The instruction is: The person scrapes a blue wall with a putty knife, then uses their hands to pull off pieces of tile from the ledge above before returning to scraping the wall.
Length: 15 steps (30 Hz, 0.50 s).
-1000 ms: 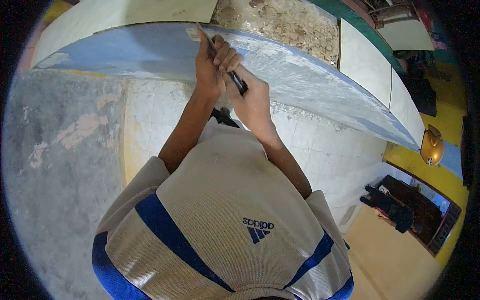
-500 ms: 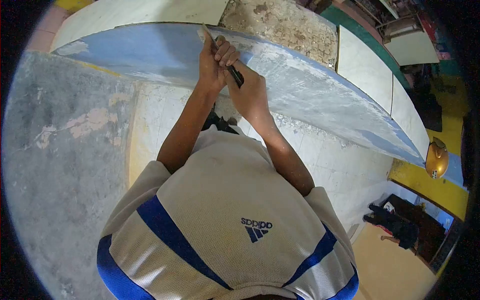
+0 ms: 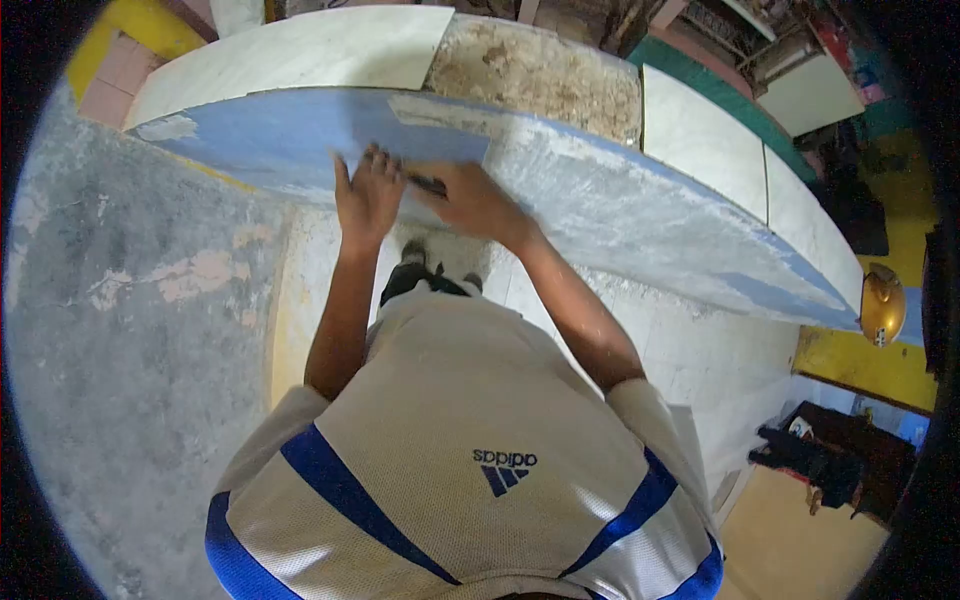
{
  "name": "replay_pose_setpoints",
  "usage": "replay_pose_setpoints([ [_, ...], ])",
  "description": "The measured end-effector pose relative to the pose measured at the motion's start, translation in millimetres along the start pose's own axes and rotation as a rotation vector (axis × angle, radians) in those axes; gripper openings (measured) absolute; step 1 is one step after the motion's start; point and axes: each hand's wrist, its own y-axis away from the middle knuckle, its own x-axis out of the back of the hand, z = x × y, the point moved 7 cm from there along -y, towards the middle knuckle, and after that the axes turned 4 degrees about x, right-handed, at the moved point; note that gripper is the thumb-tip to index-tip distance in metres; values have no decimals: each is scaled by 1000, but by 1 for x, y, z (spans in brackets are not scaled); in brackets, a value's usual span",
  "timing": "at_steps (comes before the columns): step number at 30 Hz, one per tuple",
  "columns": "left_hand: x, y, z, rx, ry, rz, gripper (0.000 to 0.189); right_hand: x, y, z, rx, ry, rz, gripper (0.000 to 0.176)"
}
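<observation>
Scraper [image 3: 428, 183] at 12 o'clock on the blue-painted wall [image 3: 260, 135]. Right hand [image 3: 472, 203] fingers closed round its dark handle; left hand [image 3: 366, 195] fingers spread flat at its 9 o'clock. Probably light and stiff; best held by the handle.

Both arms are out in front, bare from the short sleeves down. The left arm [image 3: 338, 310] runs almost straight, and the left hand [image 3: 368, 195] lies flat, palm down, fingers spread and pointing away from the body. The right arm [image 3: 575, 310] bends at the elbow and angles inward, putting the right hand [image 3: 470, 203] just beside the left. Its fingers are curled closed, back of the hand up, slightly blurred.
</observation>
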Motion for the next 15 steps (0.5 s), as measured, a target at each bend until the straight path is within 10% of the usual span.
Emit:
replay_pose_setpoints([
  [4, 46, 51, -18, -2, -46, 316, 83, -14, 40, 30, -80, -64, 70, 35],
  [15, 112, 110, 63, -28, -303, 371, 66, -24, 25, 41, -295, -86, 520, 39],
])
